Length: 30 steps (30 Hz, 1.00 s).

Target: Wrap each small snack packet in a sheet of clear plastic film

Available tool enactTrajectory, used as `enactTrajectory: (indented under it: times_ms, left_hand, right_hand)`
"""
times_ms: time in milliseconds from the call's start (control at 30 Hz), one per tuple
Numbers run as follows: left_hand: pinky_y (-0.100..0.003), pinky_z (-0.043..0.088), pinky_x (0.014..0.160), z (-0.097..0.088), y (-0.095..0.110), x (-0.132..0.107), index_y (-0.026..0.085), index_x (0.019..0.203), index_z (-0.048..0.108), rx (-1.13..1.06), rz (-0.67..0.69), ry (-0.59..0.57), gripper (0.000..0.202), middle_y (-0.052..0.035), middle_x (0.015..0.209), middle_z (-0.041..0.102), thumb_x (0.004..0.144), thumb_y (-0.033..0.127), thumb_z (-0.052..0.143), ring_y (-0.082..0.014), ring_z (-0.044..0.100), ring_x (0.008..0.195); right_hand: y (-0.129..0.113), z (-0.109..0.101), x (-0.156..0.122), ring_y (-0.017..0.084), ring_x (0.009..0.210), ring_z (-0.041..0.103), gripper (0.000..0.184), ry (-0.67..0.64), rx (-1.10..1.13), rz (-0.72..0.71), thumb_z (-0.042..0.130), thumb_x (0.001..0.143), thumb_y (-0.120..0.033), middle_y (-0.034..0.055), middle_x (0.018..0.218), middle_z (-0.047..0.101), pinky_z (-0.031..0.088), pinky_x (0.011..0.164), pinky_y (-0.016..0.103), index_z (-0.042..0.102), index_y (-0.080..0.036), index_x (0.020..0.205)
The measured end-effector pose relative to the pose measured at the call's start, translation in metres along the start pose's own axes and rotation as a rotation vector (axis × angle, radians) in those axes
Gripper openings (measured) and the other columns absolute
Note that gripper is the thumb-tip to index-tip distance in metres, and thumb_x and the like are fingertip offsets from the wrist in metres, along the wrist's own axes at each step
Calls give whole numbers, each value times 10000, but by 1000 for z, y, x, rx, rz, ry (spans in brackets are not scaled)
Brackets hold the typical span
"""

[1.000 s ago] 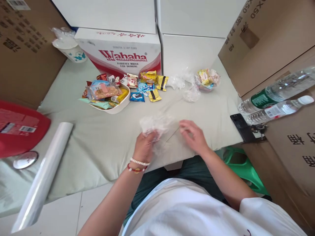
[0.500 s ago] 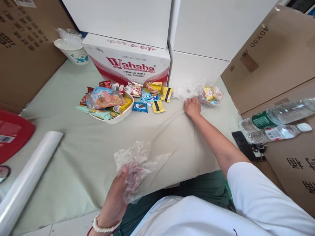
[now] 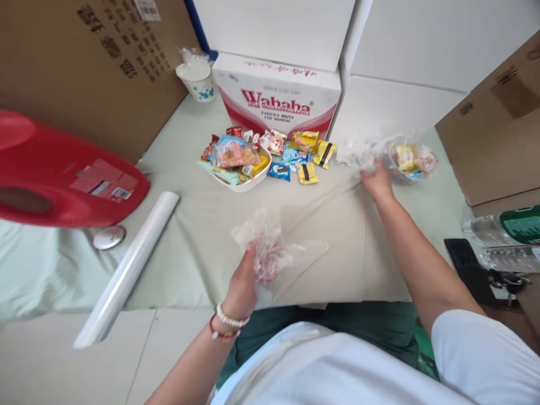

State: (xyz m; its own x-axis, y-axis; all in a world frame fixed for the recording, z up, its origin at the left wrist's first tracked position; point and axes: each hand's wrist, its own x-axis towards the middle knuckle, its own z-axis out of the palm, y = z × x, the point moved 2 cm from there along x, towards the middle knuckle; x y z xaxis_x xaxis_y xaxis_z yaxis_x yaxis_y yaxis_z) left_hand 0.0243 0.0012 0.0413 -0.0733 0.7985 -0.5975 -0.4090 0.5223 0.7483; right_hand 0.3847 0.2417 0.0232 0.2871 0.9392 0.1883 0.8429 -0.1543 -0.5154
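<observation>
Low at the centre, my left hand (image 3: 244, 275) is closed around a crumpled clear plastic bag (image 3: 270, 239), with something pinkish showing through its folds. My right hand (image 3: 378, 181) reaches to the back right with thumb and fingers apart, at the edge of loose clear plastic (image 3: 358, 151). Just right of it stands a clear bowl (image 3: 411, 163) of wrapped snacks. Left of the plastic lie small yellow packets (image 3: 307, 173) and blue packets (image 3: 279, 171). A white dish (image 3: 251, 184) heaped with packaged snacks sits farther left. Motion blurs my right fingertips slightly.
A Wahaha water carton (image 3: 278, 101) and white boxes stand behind the snacks. On the left are a paper cup (image 3: 198, 84), a red plastic container (image 3: 76, 174) and a white roll (image 3: 126, 270) overhanging the table edge. A phone (image 3: 468, 273), keys and bottles (image 3: 506, 225) lie right.
The view has swung left, bringing more of the red container and roll into sight. My right hand's fingers have spread near the loose plastic. My left hand still holds the crumpled bag.
</observation>
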Motion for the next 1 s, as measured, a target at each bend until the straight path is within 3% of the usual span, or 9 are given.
enactTrajectory:
  times_ms: [100,167,233,367,467,600,733,833,1000]
  left_hand:
    - [-273,395,508,18,1,5,324,1556,456,0,10,-77,1087,-90,1217,761,669,897,714,-109,538,545]
    - [-279,380,495,33,0,5,338,1555,453,19,-13,-162,1064,-94,1228,756,687,905,692,-118,572,533]
    - [-285,371,483,49,-3,5,324,1541,477,48,-8,-252,1030,-94,1179,763,710,900,677,-138,603,534]
    - [-288,387,468,70,-10,9,269,1454,575,114,45,-345,948,-68,958,765,738,883,665,-179,642,565]
    - [-297,433,492,71,-15,17,214,1228,716,147,71,-265,870,-78,858,747,726,920,633,-213,679,641]
    - [-295,459,542,64,-16,24,163,851,752,131,78,-154,767,-95,770,723,617,893,760,-210,659,685]
    - [-240,429,541,62,-11,28,179,906,746,23,7,-290,624,-24,750,680,558,651,956,-140,601,671]
    - [-198,459,582,58,-6,35,212,905,709,-65,0,-286,525,39,773,636,519,378,1022,-77,559,656]
    - [-283,571,722,48,4,44,236,831,594,-115,92,-206,486,54,781,599,557,327,985,-142,650,819]
  right_hand:
    - [-9,-23,-74,284,966,711,519,74,335,46,552,984,-571,156,1164,723,582,893,475,655,-211,1345]
    - [-29,-28,-121,258,879,714,528,-254,627,43,546,960,-706,112,992,745,604,801,417,752,-238,1092]
    - [-54,-25,-156,248,858,722,592,-634,848,78,546,934,-776,107,948,759,609,759,395,770,-234,1007]
    - [-77,-14,-180,196,721,677,527,-925,988,66,857,737,-643,39,823,733,549,636,316,755,-215,1027]
    - [-66,-7,-182,125,624,576,452,-918,1041,166,924,643,-506,-24,732,657,459,572,248,726,-200,911]
    - [-43,-10,-184,110,632,528,369,-705,1099,294,880,672,-478,-47,729,608,439,582,239,693,-217,856]
    - [-30,-20,-188,159,780,641,412,-651,1178,377,888,671,-502,-11,857,675,557,706,299,622,-246,853]
    - [-23,-25,-191,176,837,693,473,-682,1237,476,924,644,-501,12,940,719,607,770,340,587,-248,859]
    - [-7,-21,-192,122,613,624,459,-586,1169,527,895,665,-486,-14,821,687,518,537,257,575,-247,892]
